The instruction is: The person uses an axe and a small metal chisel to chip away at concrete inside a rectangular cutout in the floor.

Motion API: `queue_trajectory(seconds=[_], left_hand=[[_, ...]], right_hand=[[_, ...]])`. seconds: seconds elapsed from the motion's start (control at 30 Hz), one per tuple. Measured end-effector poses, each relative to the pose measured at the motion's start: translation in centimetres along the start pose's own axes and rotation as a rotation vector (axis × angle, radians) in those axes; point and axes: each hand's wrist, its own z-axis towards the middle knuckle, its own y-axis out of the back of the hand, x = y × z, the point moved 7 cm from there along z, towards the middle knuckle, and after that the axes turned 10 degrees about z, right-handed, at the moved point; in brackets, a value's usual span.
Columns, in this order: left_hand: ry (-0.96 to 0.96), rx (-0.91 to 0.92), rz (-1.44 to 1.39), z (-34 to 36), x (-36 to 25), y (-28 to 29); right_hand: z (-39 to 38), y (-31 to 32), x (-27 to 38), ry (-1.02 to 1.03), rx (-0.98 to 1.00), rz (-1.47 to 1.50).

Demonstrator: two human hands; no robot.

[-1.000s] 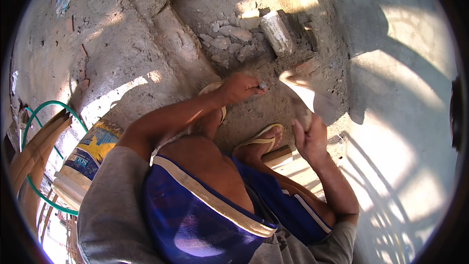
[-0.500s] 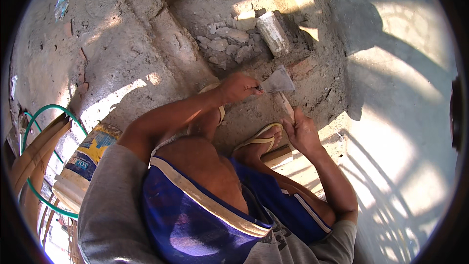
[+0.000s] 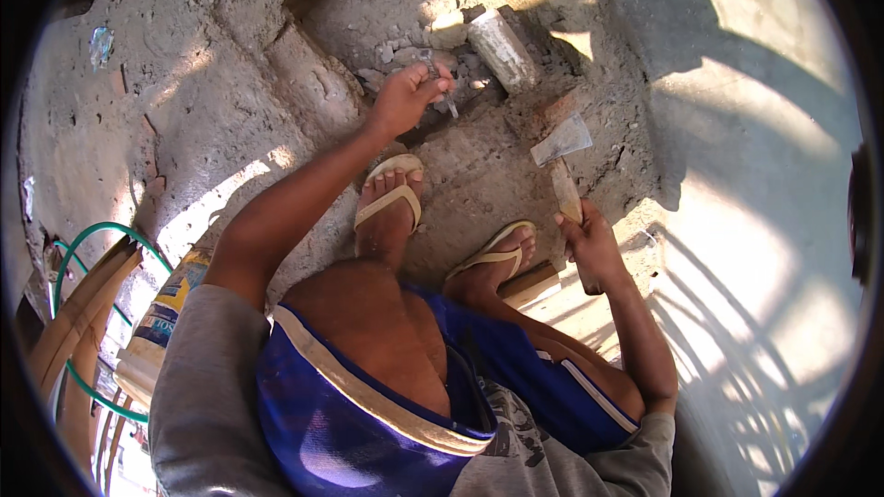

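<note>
My right hand [image 3: 592, 244] is wrapped round the wooden handle of a hatchet [image 3: 564, 142], whose flared grey blade points away from me over the rough dirt. My left hand [image 3: 405, 101] pinches a thin, grey, chisel-like rod [image 3: 450, 106] over the near edge of a rubble-filled pit. One end of the rod sticks out below the fingers and the other above them; the fingers hide its middle. Just beyond, a pale, dirt-crusted cylinder [image 3: 502, 51] leans among the broken chunks.
A low mortar ridge [image 3: 313, 74] borders the pit on the left. My sandalled feet [image 3: 391, 198] are on its near side. On the left stand a yellow-and-blue bucket [image 3: 166, 308], a green hose [image 3: 69, 267] and wooden boards [image 3: 78, 313]. A smooth grey wall [image 3: 755, 184] rises on the right.
My left hand has moved away from the hatchet head, up and left to the pit, and the rod now shows in its fingers. The hatchet has shifted slightly right and toward me.
</note>
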Motion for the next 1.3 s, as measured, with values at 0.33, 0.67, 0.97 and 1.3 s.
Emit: queue_trajectory(seconds=[0.33,0.67,0.97,1.3], left_hand=[[0.11,0.202,0.194,-4.6,1.4,-4.7],[-0.053,0.229,0.48,-6.0,-1.2,-4.7],[-0.1,0.265,0.55,-6.9,-0.8,-6.0],[-0.369,0.29,0.604,-6.9,-0.7,-7.8]], right_hand=[[-0.1,-2.9,-1.7,0.275,0.18,-0.611],[0.5,-2.7,-3.3,0.225,0.152,-0.596],[0.9,-2.4,-3.7,0.219,0.145,-0.603],[-5.6,2.7,13.3,0.75,-0.128,0.06]])
